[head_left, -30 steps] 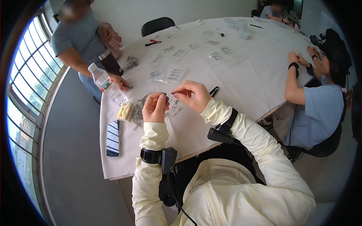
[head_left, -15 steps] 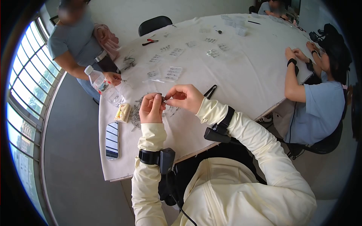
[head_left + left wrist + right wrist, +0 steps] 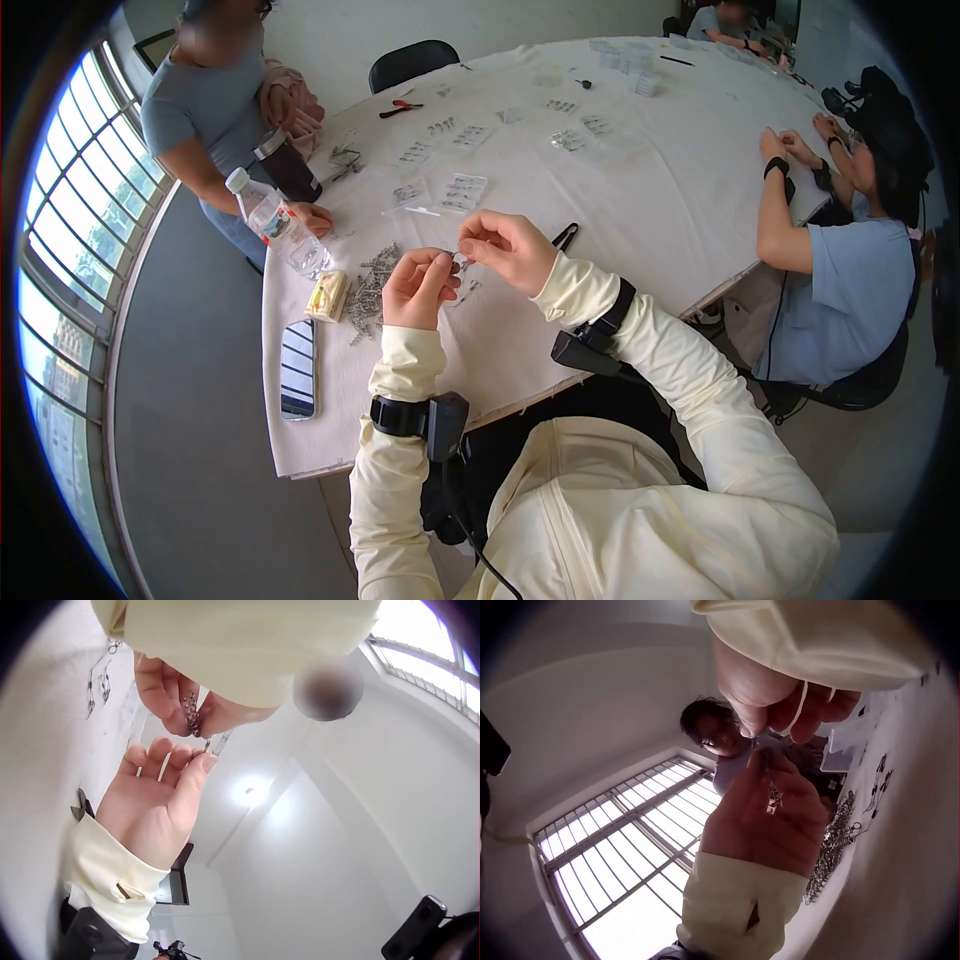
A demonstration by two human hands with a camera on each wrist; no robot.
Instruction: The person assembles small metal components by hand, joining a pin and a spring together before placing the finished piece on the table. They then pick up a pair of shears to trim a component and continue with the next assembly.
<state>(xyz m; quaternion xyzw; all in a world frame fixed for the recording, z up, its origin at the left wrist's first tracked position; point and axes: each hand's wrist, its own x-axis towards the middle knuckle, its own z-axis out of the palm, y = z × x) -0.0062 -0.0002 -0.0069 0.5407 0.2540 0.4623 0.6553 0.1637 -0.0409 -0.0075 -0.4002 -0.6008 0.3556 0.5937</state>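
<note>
My left hand [image 3: 415,290] is raised over the table and holds a bunch of small metal swivels [image 3: 192,716] between its thumb and curled fingers. Just to its right in the head view is my right hand [image 3: 508,248]. In the left wrist view its thumb and forefinger pinch one small metal piece [image 3: 207,745], close by the bunch. Left of my left hand lies a pile of swivels [image 3: 375,285] on the white cloth. A few loose linked metal pieces [image 3: 468,290] lie under the hands, partly covered by them.
A phone [image 3: 298,370], a wrapped packet [image 3: 327,297] and a plastic bottle [image 3: 285,232] line the table's left side. Beyond my hands lie small clear bags [image 3: 465,192] and red-handled pliers [image 3: 402,108]. Black tweezers [image 3: 566,236] lie right. People are around the table.
My right hand moved in to touch the left hand's bunch, then drew back slightly up and right. The left hand stayed nearly in place. The standing person's hand shifted beside the bottle.
</note>
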